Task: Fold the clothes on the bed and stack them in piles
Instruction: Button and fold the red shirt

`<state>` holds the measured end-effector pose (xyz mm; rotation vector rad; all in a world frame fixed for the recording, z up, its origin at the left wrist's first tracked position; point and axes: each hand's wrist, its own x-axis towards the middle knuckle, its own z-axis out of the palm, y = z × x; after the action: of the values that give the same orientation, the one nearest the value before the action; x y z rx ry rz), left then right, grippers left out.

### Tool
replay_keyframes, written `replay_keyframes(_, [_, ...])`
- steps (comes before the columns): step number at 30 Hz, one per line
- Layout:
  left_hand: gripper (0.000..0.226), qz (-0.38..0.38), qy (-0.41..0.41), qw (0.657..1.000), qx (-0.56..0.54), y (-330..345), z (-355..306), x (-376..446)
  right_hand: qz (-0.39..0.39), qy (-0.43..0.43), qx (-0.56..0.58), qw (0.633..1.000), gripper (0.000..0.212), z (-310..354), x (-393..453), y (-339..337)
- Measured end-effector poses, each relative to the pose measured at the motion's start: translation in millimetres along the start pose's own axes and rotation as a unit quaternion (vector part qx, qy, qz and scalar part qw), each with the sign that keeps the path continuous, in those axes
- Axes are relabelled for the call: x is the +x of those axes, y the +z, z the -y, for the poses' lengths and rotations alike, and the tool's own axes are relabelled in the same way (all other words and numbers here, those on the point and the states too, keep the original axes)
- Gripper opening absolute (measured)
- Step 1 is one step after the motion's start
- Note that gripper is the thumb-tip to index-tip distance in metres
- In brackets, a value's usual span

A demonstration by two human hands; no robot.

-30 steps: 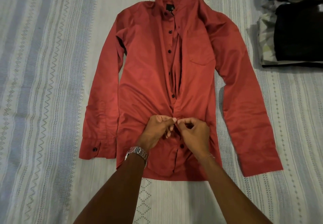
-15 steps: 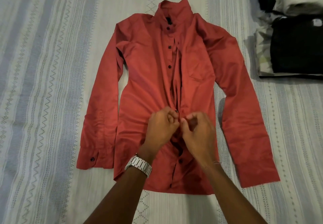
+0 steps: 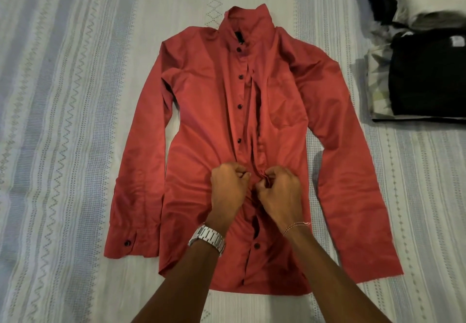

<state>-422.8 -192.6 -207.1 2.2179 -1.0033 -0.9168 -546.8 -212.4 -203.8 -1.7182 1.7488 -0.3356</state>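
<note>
red long-sleeved button-up shirt lies face-up, sleeves spread, on the pale striped bed, and i have my left hand and right hand close together, each pinching the placket, seemingly to fasten a button so the front stays aligned for folding.

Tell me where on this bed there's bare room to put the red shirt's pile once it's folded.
Bare bedspread lies left of the red shirt, from its cuff out to the frame edge. A narrower strip runs right of the shirt, below the folded stack. The top right corner is crowded with clothes. Both the left hand and right hand pinch the placket.
</note>
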Motion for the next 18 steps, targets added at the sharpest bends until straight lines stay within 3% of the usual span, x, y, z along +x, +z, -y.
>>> replay_keyframes(2, [0.015,0.007,-0.023,0.999,-0.042,-3,1,0,0.003,0.009,0.037,0.999,0.007,-2,4,-3])
replay_keyframes(6, [0.022,0.041,-0.069,0.99,-0.119,-10,3,1,0.072,0.078,0.179,0.978,0.007,-6,12,-16])
replay_keyframes(12, [0.007,0.081,-0.094,0.965,-0.231,-22,-8,-1,0.137,0.23,0.443,0.856,0.023,-8,7,-29])
replay_keyframes(13, [0.006,0.081,-0.094,0.962,-0.243,-24,-11,-1,0.119,0.238,0.446,0.855,0.023,-7,5,-29])
replay_keyframes(16, [0.006,0.093,-0.09,0.956,-0.265,-28,-22,0,0.006,0.201,0.372,0.906,0.017,-3,-1,-28])
replay_keyframes(18, [0.008,0.1,-0.084,0.956,-0.263,-30,-27,1,-0.015,0.168,0.338,0.926,0.013,1,-3,-29])
